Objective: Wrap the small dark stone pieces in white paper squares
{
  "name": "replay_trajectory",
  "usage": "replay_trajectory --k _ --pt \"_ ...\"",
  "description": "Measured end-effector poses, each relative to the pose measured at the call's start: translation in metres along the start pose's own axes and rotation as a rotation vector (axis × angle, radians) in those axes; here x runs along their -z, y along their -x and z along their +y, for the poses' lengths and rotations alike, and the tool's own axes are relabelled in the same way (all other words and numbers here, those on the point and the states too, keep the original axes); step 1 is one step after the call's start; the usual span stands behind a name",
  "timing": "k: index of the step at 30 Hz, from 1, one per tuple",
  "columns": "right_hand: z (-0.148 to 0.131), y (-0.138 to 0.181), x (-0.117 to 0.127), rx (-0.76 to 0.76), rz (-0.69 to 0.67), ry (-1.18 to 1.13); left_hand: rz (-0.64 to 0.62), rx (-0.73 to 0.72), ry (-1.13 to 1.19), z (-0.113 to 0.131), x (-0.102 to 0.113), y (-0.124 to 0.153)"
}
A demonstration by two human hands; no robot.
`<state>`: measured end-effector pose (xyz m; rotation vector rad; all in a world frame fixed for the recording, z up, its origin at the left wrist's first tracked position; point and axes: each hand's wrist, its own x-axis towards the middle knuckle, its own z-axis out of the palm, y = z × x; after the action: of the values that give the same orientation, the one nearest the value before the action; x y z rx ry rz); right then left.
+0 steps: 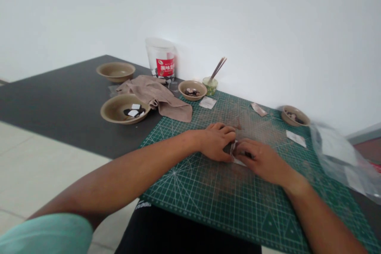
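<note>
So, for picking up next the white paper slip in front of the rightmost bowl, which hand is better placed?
Probably the right hand: it is nearer to the white paper slip, while the left hand would have to reach past the right. Both are close together over the green cutting mat.

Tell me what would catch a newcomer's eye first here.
The big green cutting mat stands out most, with the left hand and right hand close together near its middle, at a small pale piece that they mostly hide. Next comes the clear tub with its red label, near the white wall; a crumpled brown cloth lies in front of it.
</note>
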<state>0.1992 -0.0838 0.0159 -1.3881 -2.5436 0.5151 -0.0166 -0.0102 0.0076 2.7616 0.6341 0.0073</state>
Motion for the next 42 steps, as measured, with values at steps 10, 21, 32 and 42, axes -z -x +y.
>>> replay_trajectory --k 10,21,32,42 --pt "0.001 0.004 0.004 -0.001 -0.048 -0.029 0.004 0.006 0.002 -0.001 -0.002 0.0" --pt "0.0 0.01 0.007 -0.058 -0.067 -0.076 -0.003 0.004 -0.005 0.0 0.0 0.0" --pt "0.003 0.005 0.003 -0.039 -0.011 -0.029 -0.01 0.011 -0.004 0.0 0.0 0.0" --pt "0.004 0.008 0.002 -0.047 -0.017 -0.059 -0.008 0.02 0.005 0.001 -0.001 0.0"
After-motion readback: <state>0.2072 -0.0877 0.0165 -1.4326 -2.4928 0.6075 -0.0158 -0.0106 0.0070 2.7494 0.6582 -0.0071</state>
